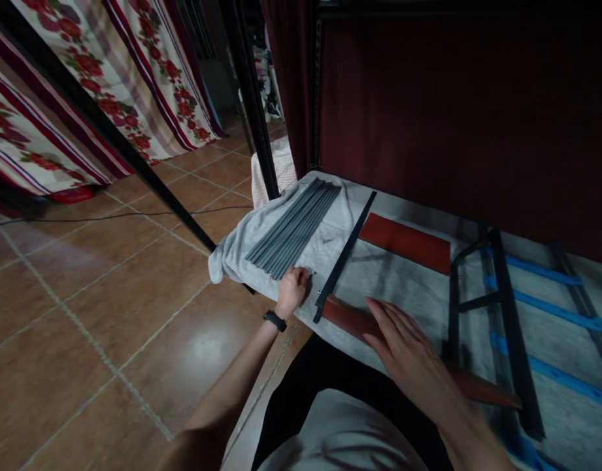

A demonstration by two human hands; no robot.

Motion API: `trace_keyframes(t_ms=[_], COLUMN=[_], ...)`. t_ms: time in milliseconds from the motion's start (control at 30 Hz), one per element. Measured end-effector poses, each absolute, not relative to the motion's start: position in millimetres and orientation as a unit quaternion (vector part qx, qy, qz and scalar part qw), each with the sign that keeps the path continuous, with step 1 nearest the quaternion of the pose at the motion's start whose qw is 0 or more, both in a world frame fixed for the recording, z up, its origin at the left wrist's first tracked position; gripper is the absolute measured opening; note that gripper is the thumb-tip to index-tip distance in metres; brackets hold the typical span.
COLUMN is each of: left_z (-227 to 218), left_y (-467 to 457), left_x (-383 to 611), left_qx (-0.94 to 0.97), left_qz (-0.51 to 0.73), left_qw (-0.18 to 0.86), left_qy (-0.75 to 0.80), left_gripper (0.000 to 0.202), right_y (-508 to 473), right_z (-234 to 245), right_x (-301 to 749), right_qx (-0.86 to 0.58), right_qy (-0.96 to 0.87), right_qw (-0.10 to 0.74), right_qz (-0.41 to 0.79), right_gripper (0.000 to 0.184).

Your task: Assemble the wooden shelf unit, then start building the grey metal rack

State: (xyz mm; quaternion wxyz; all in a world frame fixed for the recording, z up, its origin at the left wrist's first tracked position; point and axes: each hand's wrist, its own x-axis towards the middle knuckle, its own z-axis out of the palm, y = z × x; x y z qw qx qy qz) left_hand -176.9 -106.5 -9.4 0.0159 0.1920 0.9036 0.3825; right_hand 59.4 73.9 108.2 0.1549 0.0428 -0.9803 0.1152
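My left hand (293, 288), with a dark watch on its wrist, is closed near the cloth's front edge. A small bit shows by its fingertips, too small to name. Just beyond it lies a row of thin grey metal rods (295, 229). My right hand (403, 333) lies with fingers stretched out over a reddish-brown board (347, 316), touching its top. The board's left end meets a black metal bar (347, 252) with a small bolt near its near end; its right end reaches a black metal frame (511, 327). Behind lies a shorter red-brown board (406, 242).
A grey blanket (256, 229) covers the work surface. Blue strips (555, 314) cross dark bars at the right. Black posts (251, 98) stand at the surface's left end, before a floral curtain (109, 85). A cable (109, 217) runs over the tiled floor.
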Motion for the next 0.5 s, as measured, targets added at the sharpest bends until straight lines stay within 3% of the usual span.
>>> trace_keyframes(t_ms=[133, 267, 400, 500], left_z=[-10.0, -14.2, -7.8, 35.3], left_y=[-88.6, -91.2, -109.2, -131.8], left_x=[-183.2, -185.1, -186.7, -162.8], left_qx=[0.211, 0.21, 0.128, 0.099], left_qz=[0.341, 0.393, 0.492, 0.49], left_qw=[0.047, 0.036, -0.011, -0.152], left_qy=[0.915, 0.894, 0.861, 0.853], left_gripper=[0.013, 0.016, 0.027, 0.033], right_y=[76.0, 92.8, 133.1, 165.9], right_z=[106.4, 120.2, 130.1, 111.7], right_x=[94.5, 136.3, 185.8, 216.7], right_qx=[0.03, -0.006, -0.223, -0.406], right_qy=[-0.973, -0.952, -0.874, -0.746], right_qw=[0.187, 0.262, 0.382, 0.46], right_qz=[0.136, 0.155, 0.203, 0.262], right_gripper=[0.055, 0.049, 0.031, 0.021])
